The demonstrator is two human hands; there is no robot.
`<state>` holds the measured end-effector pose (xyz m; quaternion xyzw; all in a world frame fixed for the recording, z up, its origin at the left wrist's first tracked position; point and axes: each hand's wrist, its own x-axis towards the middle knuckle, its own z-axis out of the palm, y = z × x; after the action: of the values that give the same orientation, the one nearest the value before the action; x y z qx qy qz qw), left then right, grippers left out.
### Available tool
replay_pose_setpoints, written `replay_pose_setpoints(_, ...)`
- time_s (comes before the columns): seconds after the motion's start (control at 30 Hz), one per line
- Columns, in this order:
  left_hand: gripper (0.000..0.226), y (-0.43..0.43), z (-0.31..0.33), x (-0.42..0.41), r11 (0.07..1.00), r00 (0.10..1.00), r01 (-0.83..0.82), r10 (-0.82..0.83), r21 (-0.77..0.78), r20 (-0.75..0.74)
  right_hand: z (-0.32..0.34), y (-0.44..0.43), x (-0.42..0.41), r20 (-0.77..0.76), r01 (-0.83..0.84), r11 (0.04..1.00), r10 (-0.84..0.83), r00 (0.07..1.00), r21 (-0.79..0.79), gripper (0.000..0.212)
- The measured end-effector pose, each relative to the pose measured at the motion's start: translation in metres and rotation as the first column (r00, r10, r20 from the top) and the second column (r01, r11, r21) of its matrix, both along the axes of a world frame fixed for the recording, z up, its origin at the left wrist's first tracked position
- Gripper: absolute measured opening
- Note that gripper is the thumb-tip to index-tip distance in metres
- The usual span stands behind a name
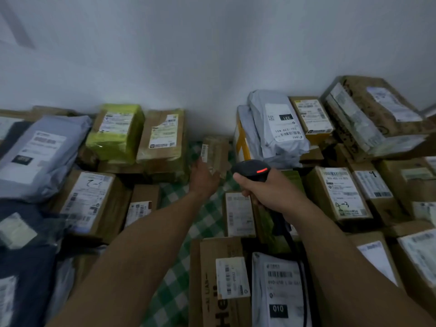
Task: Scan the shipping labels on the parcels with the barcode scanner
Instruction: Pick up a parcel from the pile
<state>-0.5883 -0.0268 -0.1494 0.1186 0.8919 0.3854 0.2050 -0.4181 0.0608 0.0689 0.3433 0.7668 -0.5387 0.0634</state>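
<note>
Basically the right hand (271,193) clenches the scanner (253,171), the parcel (218,149) sits just ahead-left with its label (204,152) upright, and the left hand (205,179) touches it, that grip too blurry to call.

A black barcode scanner (253,171), red light lit, points at a small tape-wrapped parcel (215,152) near the checked cloth's (203,220) far edge, a white label (204,152) on its left side; labelled parcels (339,192) crowd both sides.

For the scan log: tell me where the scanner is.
Head view, right of centre: the right hand grips the scanner just right of the small taped parcel.
</note>
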Motion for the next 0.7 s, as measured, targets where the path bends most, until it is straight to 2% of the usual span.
replay_pose_setpoints(0.07,0.081,0.012,-0.021,-0.010,0.997,0.996,-0.073,0.072,0.010,0.054,-0.006,0.004,-0.006,0.005,0.003,1.000,-0.003,1.000,-0.006,0.021)
replay_pose_setpoints(0.13,0.092,0.017,0.008,-0.001,0.993,0.986,-0.110,0.115,-0.045,0.123,-0.011,0.007,-0.009,0.011,0.004,1.000,-0.004,1.000,-0.017,0.018)
replay_pose_setpoints(0.2,0.087,0.021,0.014,0.000,0.995,0.981,-0.079,0.087,-0.055,0.172,-0.017,0.011,-0.012,0.020,0.000,1.000,0.000,1.000,-0.010,0.020)
replay_pose_setpoints(0.33,0.080,0.027,0.008,0.004,0.987,0.969,-0.115,0.085,0.116,0.233,-0.021,0.019,-0.013,0.023,0.026,1.000,-0.026,0.999,-0.014,0.023)
replay_pose_setpoints(0.43,0.077,0.025,0.003,0.005,0.982,0.970,-0.153,0.127,0.113,0.208,-0.021,0.019,-0.010,0.022,0.033,0.999,-0.033,0.999,-0.010,0.025)
replay_pose_setpoints(0.53,0.088,0.023,0.008,0.005,0.984,0.951,-0.163,0.136,0.074,0.277,-0.015,0.020,-0.007,0.010,0.047,0.999,-0.048,0.999,0.010,0.028)
replay_pose_setpoints(0.6,0.070,0.024,0.008,0.005,0.990,0.948,-0.131,0.108,0.057,0.300,-0.010,0.021,-0.006,0.011,0.039,0.999,-0.040,0.999,0.036,0.029)
replay_pose_setpoints(0.7,0.039,0.027,0.009,0.008,0.992,0.967,-0.110,0.092,0.063,0.236,-0.006,0.022,-0.001,0.008,0.028,0.999,-0.028,1.000,0.043,0.025)
